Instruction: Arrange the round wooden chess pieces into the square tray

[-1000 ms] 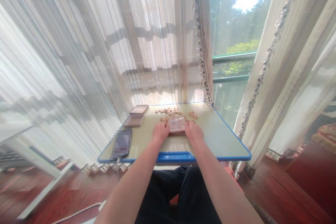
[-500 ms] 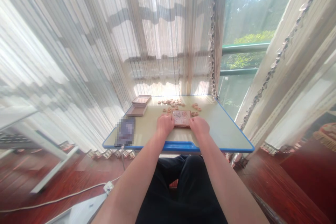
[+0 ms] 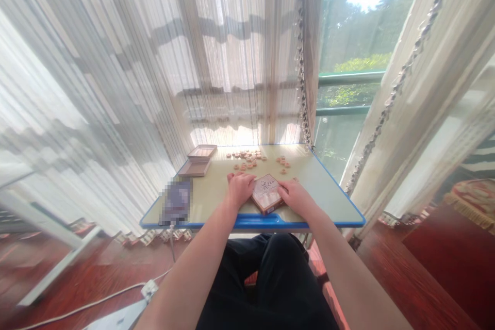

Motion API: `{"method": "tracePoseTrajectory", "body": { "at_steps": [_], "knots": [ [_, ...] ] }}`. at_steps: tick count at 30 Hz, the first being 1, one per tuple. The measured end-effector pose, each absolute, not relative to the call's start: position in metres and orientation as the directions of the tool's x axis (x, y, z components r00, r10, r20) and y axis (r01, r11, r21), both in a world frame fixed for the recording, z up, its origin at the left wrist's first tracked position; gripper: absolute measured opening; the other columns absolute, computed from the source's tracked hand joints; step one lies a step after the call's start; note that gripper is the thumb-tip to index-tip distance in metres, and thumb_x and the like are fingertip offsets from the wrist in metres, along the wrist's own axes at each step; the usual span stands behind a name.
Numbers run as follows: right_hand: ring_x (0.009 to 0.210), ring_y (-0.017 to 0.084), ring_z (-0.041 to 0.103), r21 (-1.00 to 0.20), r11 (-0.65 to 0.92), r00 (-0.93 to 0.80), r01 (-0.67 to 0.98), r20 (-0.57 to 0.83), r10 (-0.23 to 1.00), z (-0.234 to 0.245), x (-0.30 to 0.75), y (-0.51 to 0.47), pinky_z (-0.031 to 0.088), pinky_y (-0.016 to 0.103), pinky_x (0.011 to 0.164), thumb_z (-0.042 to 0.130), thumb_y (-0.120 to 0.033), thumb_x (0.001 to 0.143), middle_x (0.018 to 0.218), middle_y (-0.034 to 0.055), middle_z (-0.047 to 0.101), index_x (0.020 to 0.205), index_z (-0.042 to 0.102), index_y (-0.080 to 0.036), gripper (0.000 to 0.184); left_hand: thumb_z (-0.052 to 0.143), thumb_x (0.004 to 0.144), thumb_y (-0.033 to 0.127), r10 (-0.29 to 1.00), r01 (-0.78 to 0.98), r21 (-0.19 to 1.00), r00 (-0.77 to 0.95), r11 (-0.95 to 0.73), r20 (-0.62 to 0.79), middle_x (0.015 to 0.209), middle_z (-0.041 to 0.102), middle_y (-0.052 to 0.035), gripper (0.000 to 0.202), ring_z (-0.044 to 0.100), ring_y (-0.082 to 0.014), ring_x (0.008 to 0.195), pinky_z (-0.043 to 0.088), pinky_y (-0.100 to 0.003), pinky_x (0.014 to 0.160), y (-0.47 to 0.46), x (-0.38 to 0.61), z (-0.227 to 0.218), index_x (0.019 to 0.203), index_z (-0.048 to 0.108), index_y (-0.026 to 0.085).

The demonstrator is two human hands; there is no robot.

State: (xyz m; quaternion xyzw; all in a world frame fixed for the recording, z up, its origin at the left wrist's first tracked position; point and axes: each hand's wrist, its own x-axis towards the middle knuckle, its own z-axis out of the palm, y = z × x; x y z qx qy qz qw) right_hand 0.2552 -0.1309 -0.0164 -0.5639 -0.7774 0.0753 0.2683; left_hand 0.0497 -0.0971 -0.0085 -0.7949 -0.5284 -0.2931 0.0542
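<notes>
A flat printed box [image 3: 266, 193] with dark writing on its top lies turned cornerwise on the table, close to the front edge. My left hand [image 3: 241, 188] grips its left corner, with the thumb at the box's edge and the fingers partly hidden. My right hand [image 3: 296, 196] is closed on the right side, its thumb over the edge of the top. Beyond the box, small round wooden pieces [image 3: 249, 155] are scattered in loose groups. A few more pieces [image 3: 284, 164] lie to the right, one partly covered by my right hand.
Two open shallow box halves [image 3: 195, 168] rest at the table's back left. In front of them lies a blurred-out dark device [image 3: 176, 203] with a cable. The table [image 3: 328, 201] has a blue rim and a blue front groove [image 3: 257, 220]. Curtains and a window stand behind.
The box has turned from square-on to cornerwise and come nearer the front edge. Both hands have shifted with it, and round pieces behind it show more fully.
</notes>
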Motion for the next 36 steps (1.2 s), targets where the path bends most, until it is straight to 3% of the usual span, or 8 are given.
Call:
{"method": "tracePoseTrajectory", "body": {
  "at_steps": [3, 5, 10, 15, 19, 23, 28, 36],
  "knots": [
    [0.098, 0.02, 0.055, -0.318, 0.258, -0.118, 0.913, 0.399, 0.91, -0.023, 0.249, -0.154, 0.038, 0.03, 0.089, 0.035, -0.026, 0.092, 0.1, 0.0108, 0.065, 0.106, 0.062, -0.013, 0.033, 0.041, 0.09, 0.03, 0.707, 0.839, 0.087, 0.391, -0.537, 0.589, 0.094, 0.07, -0.0089, 0.03, 0.058, -0.0239, 0.098, 0.031, -0.044, 0.096, -0.116, 0.06, -0.004, 0.084, 0.068, 0.019],
    [0.094, 0.021, 0.054, -0.245, 0.177, -0.054, 0.953, 0.439, 0.897, -0.027, 0.248, -0.169, 0.039, 0.031, 0.085, 0.034, -0.024, 0.092, 0.096, 0.0115, 0.064, 0.103, 0.062, -0.012, 0.032, 0.043, 0.088, 0.042, 0.665, 0.75, 0.024, 0.571, -0.66, 0.481, 0.085, 0.069, -0.0099, 0.035, 0.061, -0.0237, 0.09, 0.038, -0.041, 0.091, -0.135, 0.07, -0.003, 0.077, 0.067, 0.018],
    [0.087, 0.021, 0.053, -0.186, 0.002, 0.091, 0.982, 0.486, 0.869, -0.032, 0.262, -0.203, 0.039, 0.031, 0.079, 0.037, -0.025, 0.092, 0.088, 0.0102, 0.063, 0.097, 0.062, -0.014, 0.027, 0.055, 0.075, 0.058, 0.619, 0.666, 0.035, 0.67, -0.745, 0.409, 0.12, 0.059, -0.016, 0.057, 0.051, -0.029, 0.116, 0.037, -0.04, 0.101, -0.171, 0.095, -0.006, 0.11, 0.058, 0.013],
    [0.088, 0.023, 0.054, -0.224, -0.083, 0.188, 0.971, 0.503, 0.843, -0.038, 0.294, -0.221, 0.04, 0.034, 0.082, 0.036, -0.024, 0.091, 0.087, 0.0119, 0.062, 0.095, 0.061, -0.013, 0.028, 0.052, 0.08, 0.053, 0.595, 0.612, 0.015, 0.761, -0.79, 0.258, 0.132, 0.051, -0.0165, 0.061, 0.043, -0.0284, 0.126, 0.033, -0.038, 0.106, -0.174, 0.132, -0.001, 0.124, 0.051, 0.01],
    [0.101, 0.021, 0.055, -0.324, 0.006, 0.18, 0.946, 0.542, 0.821, -0.044, 0.33, -0.208, 0.042, 0.032, 0.088, 0.031, -0.019, 0.091, 0.108, 0.0135, 0.061, 0.112, 0.056, -0.011, 0.033, 0.052, 0.082, 0.05, 0.585, 0.61, -0.057, 0.778, -0.79, 0.228, 0.134, 0.049, -0.0169, 0.061, 0.041, -0.0297, 0.126, 0.034, -0.04, 0.105, -0.163, 0.173, 0.001, 0.127, 0.049, 0.01],
    [0.104, 0.018, 0.056, -0.382, -0.06, 0.228, 0.922, 0.41, 0.883, -0.038, 0.363, -0.181, 0.04, 0.028, 0.091, 0.029, -0.019, 0.093, 0.114, 0.0112, 0.062, 0.114, 0.058, -0.012, 0.037, 0.045, 0.085, 0.05, 0.587, 0.611, -0.097, 0.786, -0.786, 0.191, 0.135, 0.047, -0.0206, 0.065, 0.041, -0.0316, 0.126, 0.034, -0.039, 0.105, -0.139, 0.212, -0.003, 0.13, 0.046, 0.003],
    [0.105, 0.017, 0.055, -0.276, -0.118, 0.2, 0.954, 0.289, 0.936, -0.022, 0.376, -0.135, 0.038, 0.025, 0.09, 0.028, -0.013, 0.092, 0.113, 0.0125, 0.062, 0.109, 0.06, -0.012, 0.036, 0.047, 0.084, 0.05, 0.652, 0.666, -0.058, 0.742, -0.744, 0.154, 0.136, 0.046, -0.0188, 0.062, 0.045, -0.0293, 0.122, 0.037, -0.035, 0.101, -0.096, 0.235, 0.004, 0.129, 0.047, 0.007],
    [0.094, 0.018, 0.06, -0.205, -0.143, 0.171, 0.968, 0.128, 0.977, -0.008, 0.356, -0.056, 0.043, 0.026, 0.076, 0.04, -0.018, 0.089, 0.115, 0.0143, 0.058, 0.113, 0.056, -0.012, 0.029, 0.063, 0.072, 0.045, 0.793, 0.793, -0.045, 0.601, -0.607, -0.103, 0.113, 0.062, -0.0179, 0.055, 0.059, -0.0316, 0.099, 0.047, -0.038, 0.084, -0.02, 0.24, 0.033, 0.114, 0.059, 0.009]
  ]
}}
